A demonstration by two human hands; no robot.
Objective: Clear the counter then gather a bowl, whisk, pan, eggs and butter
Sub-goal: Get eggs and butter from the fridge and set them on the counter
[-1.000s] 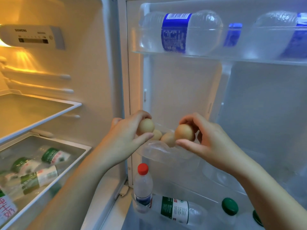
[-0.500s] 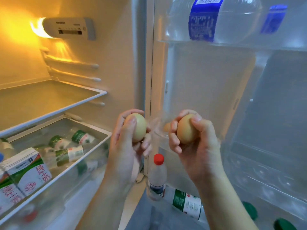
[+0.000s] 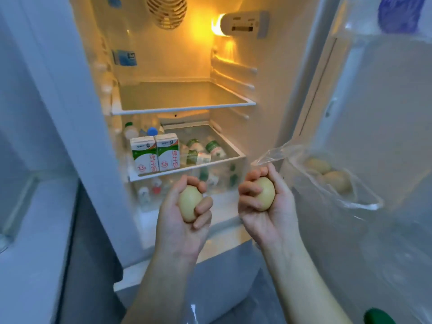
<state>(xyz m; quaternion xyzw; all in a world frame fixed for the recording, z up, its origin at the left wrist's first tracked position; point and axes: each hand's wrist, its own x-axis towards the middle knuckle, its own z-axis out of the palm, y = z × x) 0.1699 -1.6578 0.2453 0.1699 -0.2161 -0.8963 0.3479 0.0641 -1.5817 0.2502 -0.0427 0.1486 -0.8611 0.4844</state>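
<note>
The left hand (image 3: pixel 184 213) cups an egg (image 3: pixel 189 203) in its upturned palm, fingers curled over the front of the shell. The right hand (image 3: pixel 266 206) holds a second egg (image 3: pixel 265 194) the same way, fingers wrapped across its left side. Both hands sit low in front of the open fridge (image 3: pixel 268 113) and apart from each other. That hold seems meant to cradle the shells rather than pinch them, so neither cracks or knocks the other on the way out. Just right of the right hand, a clear plastic bag (image 3: pixel 304 160) rests at the left end of a shelf on the fridge door (image 3: pixel 385 113), its mouth gaping toward the hands. The remaining eggs (image 3: pixel 336 181) lie inside, at least two, though blur hides the count. In the fridge, two milk cartons (image 3: pixel 154 155) stand upright at the front left corner of a clear drawer (image 3: pixel 233 157), with small green-labelled bottles (image 3: pixel 201 150) lying to their right, under a glass shelf (image 3: pixel 182 106). The egg part of the gathering looks well in hand, but no butter can be made out here. With both hands full, the door probably needs an elbow or forearm to close it, and the eggs need a spot on the counter where they cannot roll.
</note>
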